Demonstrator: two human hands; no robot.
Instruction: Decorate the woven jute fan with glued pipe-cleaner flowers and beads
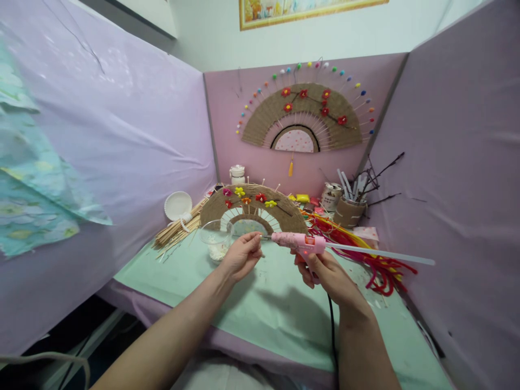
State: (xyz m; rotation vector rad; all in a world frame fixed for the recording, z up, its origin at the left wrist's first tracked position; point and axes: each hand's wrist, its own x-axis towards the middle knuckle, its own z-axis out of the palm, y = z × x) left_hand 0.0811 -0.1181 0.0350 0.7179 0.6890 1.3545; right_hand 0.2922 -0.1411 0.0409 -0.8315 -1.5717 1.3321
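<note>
My right hand (325, 268) is wrapped round the handle of a pink glue gun (298, 242), with a long translucent glue stick (382, 252) poking out of its back end. The gun's nozzle points left at my left hand (244, 254). That hand is closed in a pinch at the nozzle tip, on something small and pale that I cannot make out. Just behind both hands stands a brown fan (290, 214) with small red, yellow, orange and pink flowers. A clear plastic cup (216, 233) with white bits in it is beside my left hand.
A bundle of thin sticks (181, 230) and a white dish (177, 206) are at left. Red and yellow pipe cleaners (379, 268) spread at right, below a pot (350, 211) of twigs and glue sticks. A larger fan (303, 111) hangs on the back panel. The gun's black cord (332, 325) drops over the table's front.
</note>
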